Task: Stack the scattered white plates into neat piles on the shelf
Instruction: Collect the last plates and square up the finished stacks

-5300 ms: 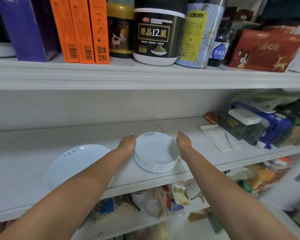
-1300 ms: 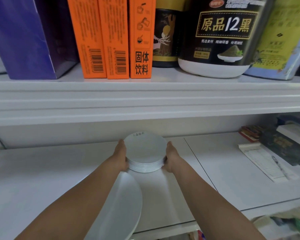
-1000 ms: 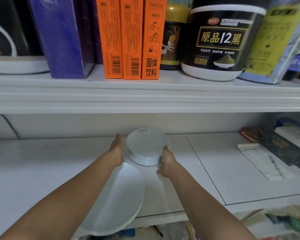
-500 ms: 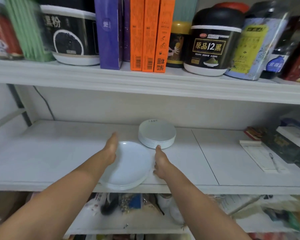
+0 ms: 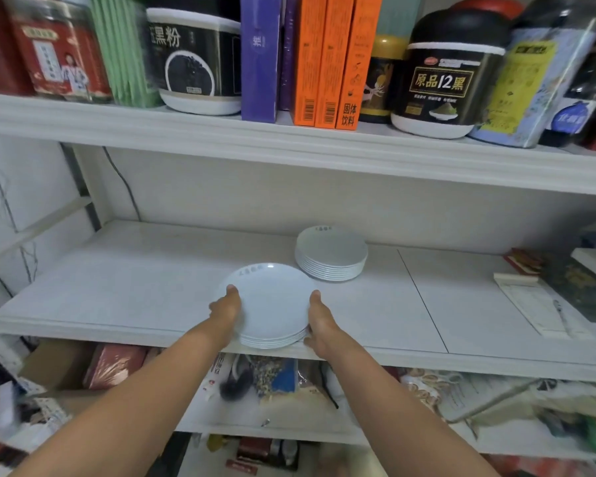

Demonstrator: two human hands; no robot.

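Note:
Two piles of white plates stand on the white middle shelf (image 5: 117,290). The small pile (image 5: 331,258) sits toward the back, near the shelf's middle seam. In front of it, at the shelf's front edge, is the pile of larger plates (image 5: 272,308), several high. My left hand (image 5: 226,306) presses against this pile's left rim and my right hand (image 5: 319,320) against its right rim, so both hands hold it between them. The pile's lower left side is hidden behind my left hand.
A notepad with a pen (image 5: 544,308) and dark packets (image 5: 582,287) lie on the same shelf at the right. Above, the upper shelf (image 5: 289,146) carries tins, jars and orange boxes (image 5: 327,60). Bags and boxes crowd the lower shelf (image 5: 272,380).
Both hands left the small pile at the back and came forward to the larger plates, closing in on their rims. The camera pulled back and turned left.

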